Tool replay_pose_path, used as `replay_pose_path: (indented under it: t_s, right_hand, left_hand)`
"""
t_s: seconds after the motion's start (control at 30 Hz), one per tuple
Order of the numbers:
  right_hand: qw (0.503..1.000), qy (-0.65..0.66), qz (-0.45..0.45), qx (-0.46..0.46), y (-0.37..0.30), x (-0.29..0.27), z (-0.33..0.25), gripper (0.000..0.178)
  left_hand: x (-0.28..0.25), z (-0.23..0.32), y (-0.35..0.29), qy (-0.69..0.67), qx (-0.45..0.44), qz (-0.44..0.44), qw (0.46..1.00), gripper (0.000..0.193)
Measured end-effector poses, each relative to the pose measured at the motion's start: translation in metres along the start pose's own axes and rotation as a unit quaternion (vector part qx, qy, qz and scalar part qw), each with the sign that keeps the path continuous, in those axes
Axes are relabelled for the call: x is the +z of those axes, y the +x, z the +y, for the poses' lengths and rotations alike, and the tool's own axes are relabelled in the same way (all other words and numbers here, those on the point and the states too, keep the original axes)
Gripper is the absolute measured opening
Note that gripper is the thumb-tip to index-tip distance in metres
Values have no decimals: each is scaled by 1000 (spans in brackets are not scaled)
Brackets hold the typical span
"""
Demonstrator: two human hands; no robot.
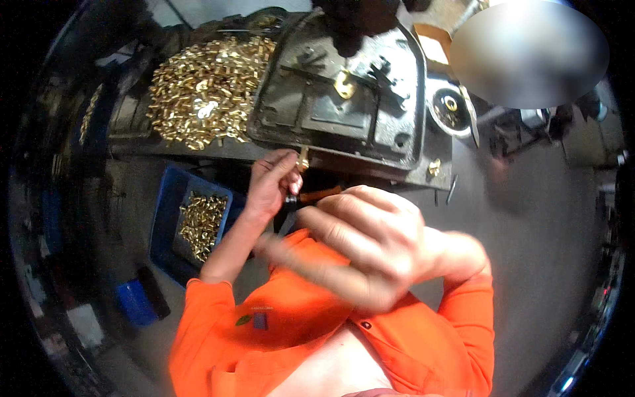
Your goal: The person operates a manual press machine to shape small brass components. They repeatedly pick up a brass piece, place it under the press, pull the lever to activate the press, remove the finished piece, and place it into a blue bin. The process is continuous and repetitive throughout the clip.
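Observation:
My left hand (270, 182) is closed in a pinch on a small brass fitting (303, 159), held at the front edge of a black metal machine bed (274, 112). Nearer to me, raised in front of my orange shirt, is my right hand (370, 248). Its fingers are stretched and apart, smeared by motion, and nothing shows in them. On the block in the middle of the bed sits another brass piece (344, 85). A large heap of brass fittings (205, 92) covers the bench to the left. An orange-handled tool (321, 194) shows partly between my hands.
A blue bin (162, 221) with brass fittings (202, 225) stands below the bench at left. The dark machine head (350, 26) overhangs the bed. At right are a white bowl (436, 109), an open cardboard box (433, 46) and a few brass bits (434, 167) by the bench edge.

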State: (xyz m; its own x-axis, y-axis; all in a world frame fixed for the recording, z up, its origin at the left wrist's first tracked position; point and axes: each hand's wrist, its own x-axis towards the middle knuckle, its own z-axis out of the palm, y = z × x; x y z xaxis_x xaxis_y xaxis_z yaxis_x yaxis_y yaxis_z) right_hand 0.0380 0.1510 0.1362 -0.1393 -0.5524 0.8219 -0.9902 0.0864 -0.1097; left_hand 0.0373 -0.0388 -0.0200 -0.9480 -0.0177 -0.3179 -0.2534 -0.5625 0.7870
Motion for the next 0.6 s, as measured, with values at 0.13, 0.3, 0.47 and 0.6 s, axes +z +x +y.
replay_pose_path:
  t_s: [0.13, 0.3, 0.47, 0.6]
  right_hand:
    - [969, -88, 232, -23, 49, 6, -24, 22]
    - [981, -46, 148, 116, 33, -28, -40, 32]
    - [987, 35, -79, 133, -28, -45, 8, 44]
    - [943, 44, -130, 302, -97, -25, 27, 54]
  left_hand:
    - [0, 6, 3, -16, 48, -71, 996, 11]
    - [4, 16, 8, 21, 35, -95, 995, 15]
    - [11, 26, 29, 115, 57, -147, 981, 21]
    - [39, 45, 59, 290, 62, -127, 947, 20]
